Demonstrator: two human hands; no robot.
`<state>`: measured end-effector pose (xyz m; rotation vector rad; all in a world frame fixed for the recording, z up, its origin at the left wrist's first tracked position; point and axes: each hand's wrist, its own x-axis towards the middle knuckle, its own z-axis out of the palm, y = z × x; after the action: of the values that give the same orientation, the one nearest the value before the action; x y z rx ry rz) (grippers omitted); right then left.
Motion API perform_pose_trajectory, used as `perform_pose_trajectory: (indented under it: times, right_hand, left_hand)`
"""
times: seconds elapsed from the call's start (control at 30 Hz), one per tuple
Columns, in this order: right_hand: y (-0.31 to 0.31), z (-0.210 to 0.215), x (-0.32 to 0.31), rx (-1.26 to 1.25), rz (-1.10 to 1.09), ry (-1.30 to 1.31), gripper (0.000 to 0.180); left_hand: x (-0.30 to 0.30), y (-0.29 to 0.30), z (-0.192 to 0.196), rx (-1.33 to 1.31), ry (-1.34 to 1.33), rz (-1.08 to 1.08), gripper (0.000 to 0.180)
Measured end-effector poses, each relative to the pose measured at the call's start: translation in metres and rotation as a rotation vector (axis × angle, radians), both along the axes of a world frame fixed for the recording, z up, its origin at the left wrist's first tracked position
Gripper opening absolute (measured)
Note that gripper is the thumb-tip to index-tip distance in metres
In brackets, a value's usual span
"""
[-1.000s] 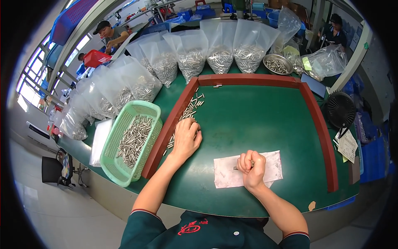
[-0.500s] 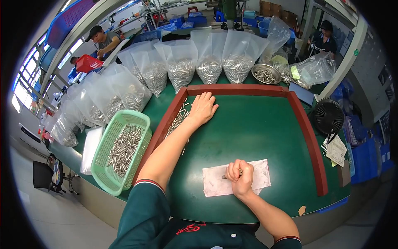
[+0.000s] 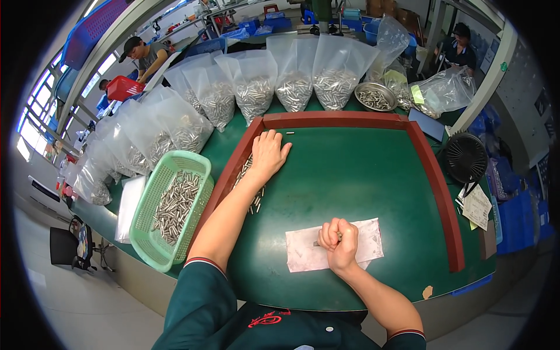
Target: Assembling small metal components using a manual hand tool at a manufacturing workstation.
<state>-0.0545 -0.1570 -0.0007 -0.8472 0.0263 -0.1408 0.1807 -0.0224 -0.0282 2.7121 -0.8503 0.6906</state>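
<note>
My left hand (image 3: 269, 153) lies palm down in the far left corner of the red frame (image 3: 335, 120), its fingers stretched out and close together. Small metal pins (image 3: 255, 203) lie along the frame's left side, partly hidden under that hand and forearm. One loose pin (image 3: 290, 133) rests just beyond the fingers. My right hand (image 3: 340, 244) is closed in a fist above a stained whitish cloth (image 3: 303, 259). A small grey end pokes out of the fist, but the rest of what it holds is hidden.
A green basket (image 3: 140, 230) of metal pins stands left of the frame. Clear bags (image 3: 255, 87) of pins line the table's back and left. Behind the frame sits a metal bowl (image 3: 376, 96); a black fan (image 3: 465, 156) stands at right. Two people work farther back.
My left hand has slid left toward the frame's side, and a lone pin now shows by the far bar. More pins show beside the left forearm. The right fist stays over the cloth.
</note>
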Motion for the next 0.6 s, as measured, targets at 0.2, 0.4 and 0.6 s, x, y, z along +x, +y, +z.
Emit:
perform_pose_trajectory:
  times: [0.2, 0.4, 0.6]
  right_hand:
    - [0.003, 0.001, -0.001, 0.007, 0.018, 0.004, 0.040]
    - [0.000, -0.001, 0.001, 0.027, 0.003, 0.039, 0.040]
    - [0.000, 0.003, 0.000, 0.056, 0.012, 0.034, 0.034]
  left_hand:
    - [0.003, -0.007, -0.003, -0.086, -0.077, -0.179, 0.034]
    - [-0.014, 0.005, -0.001, 0.091, -0.012, 0.091, 0.028]
    - [-0.006, 0.012, -0.010, -0.064, -0.203, 0.088, 0.033]
